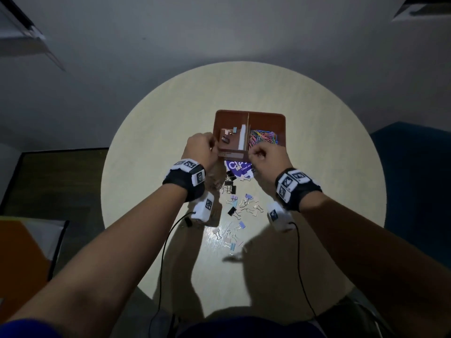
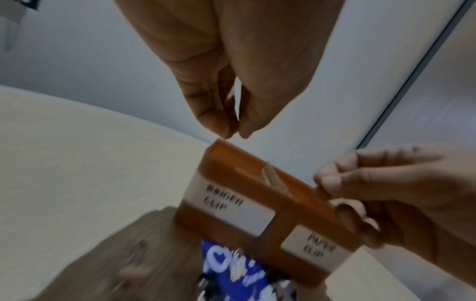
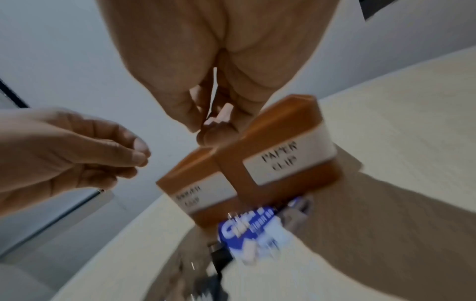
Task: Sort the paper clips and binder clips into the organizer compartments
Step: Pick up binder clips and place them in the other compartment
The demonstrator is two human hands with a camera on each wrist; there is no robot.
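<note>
A brown two-compartment organizer [image 1: 268, 115] stands mid-table. Its front labels read BINDER CLIP [image 2: 224, 201] and PAPER CLIP [image 3: 280, 158]. The left compartment holds a few binder clips [image 1: 227, 137], and the right one a heap of coloured paper clips [image 1: 264, 139]. My left hand [image 1: 202, 147] hovers at the organizer's front left corner, fingertips pinched together [image 2: 234, 134], with nothing seen between them. My right hand [image 1: 258, 154] is at the front wall near the divider and pinches a small pale clip [image 3: 224, 114]. Several loose binder clips [image 1: 244, 206] lie nearer me.
A blue printed packet [image 1: 238, 167] lies just in front of the organizer. The round pale table [image 1: 158, 123] has bare surface to the left, right and beyond. A blue seat [image 1: 415, 179] is on the right and an orange object [image 1: 19, 252] on the left. Wrist cables hang below my arms.
</note>
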